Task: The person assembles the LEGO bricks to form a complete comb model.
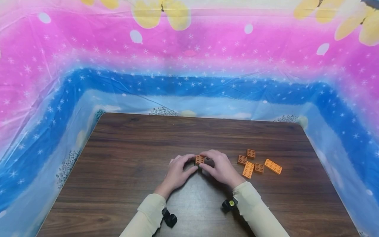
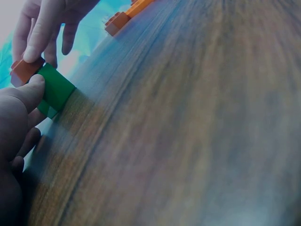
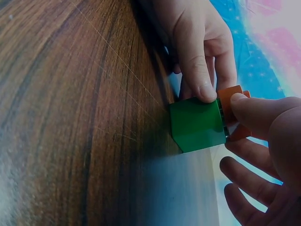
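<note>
A green block (image 3: 197, 125) stands on the wooden table between the two hands, with a small orange-brown toy brick (image 1: 199, 159) of the studded kind on top. The left hand (image 1: 177, 171) pinches the green block, its thumb flat on the near face in the left wrist view. From the other side the right hand (image 1: 220, 166) grips the small brick between thumb and fingers. Dark gaps show along the seam between brick and block in the right wrist view; whether they are fully pressed together I cannot tell. Fingers hide part of both pieces.
Right of the hands lie several loose bricks: small orange-brown ones (image 1: 251, 153) and two longer, lighter orange bricks (image 1: 248, 170). The dark wooden table (image 1: 133, 138) ends at a patterned pink and blue cloth (image 1: 189, 62) behind and on both sides.
</note>
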`<state>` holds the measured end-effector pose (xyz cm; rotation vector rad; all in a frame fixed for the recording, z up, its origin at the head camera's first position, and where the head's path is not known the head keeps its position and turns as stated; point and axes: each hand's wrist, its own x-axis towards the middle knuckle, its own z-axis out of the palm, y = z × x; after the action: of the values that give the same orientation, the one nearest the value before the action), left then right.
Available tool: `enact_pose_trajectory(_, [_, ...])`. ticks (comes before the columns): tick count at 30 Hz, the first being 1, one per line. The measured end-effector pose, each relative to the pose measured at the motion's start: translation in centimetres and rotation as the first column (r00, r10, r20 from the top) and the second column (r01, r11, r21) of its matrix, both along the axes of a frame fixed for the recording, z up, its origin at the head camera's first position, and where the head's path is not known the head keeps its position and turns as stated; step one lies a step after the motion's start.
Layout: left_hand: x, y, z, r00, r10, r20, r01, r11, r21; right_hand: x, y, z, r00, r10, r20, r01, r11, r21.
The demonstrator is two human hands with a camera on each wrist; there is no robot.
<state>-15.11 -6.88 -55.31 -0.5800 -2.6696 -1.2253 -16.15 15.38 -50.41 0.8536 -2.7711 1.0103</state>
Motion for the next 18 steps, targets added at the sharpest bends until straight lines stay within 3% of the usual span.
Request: enact_pose_trajectory(18, [-0.04,0.06,-0.06,1.0,0.0,0.005,0.0,1.0,0.007,-0.26,0.05,0.04,1.0,0.009,0.019,-0.009,1.0,0.001])
